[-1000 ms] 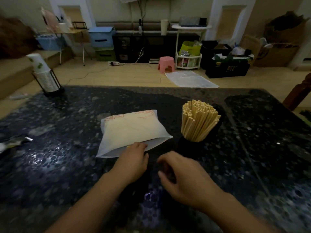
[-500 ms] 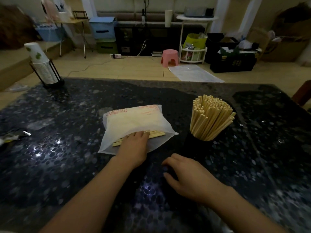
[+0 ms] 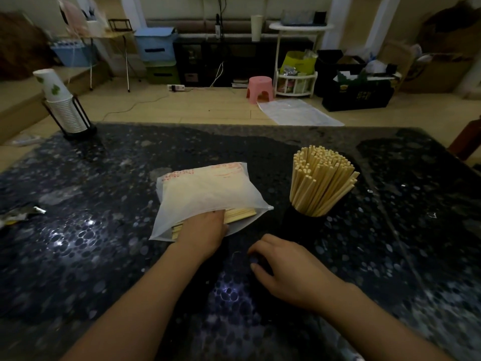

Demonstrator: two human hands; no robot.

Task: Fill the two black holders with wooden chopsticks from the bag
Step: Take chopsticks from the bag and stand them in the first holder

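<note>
- The left hand [image 3: 201, 229] was reaching into the bag [image 3: 205, 196] on the desk [image 3: 78, 230]; its fingers were hidden among the chopsticks [image 3: 238, 212], so their grip could not be told.
- A loose bundle could slip and scatter.
- The right hand [image 3: 289, 269] lay curled, holding what looked like the second, dark holder; this was unclear.
- The full holder [image 3: 303, 225] stood near; a careless elbow could tip it.

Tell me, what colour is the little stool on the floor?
Pink; the stool shows clearly in the head view, beyond the table.
</note>
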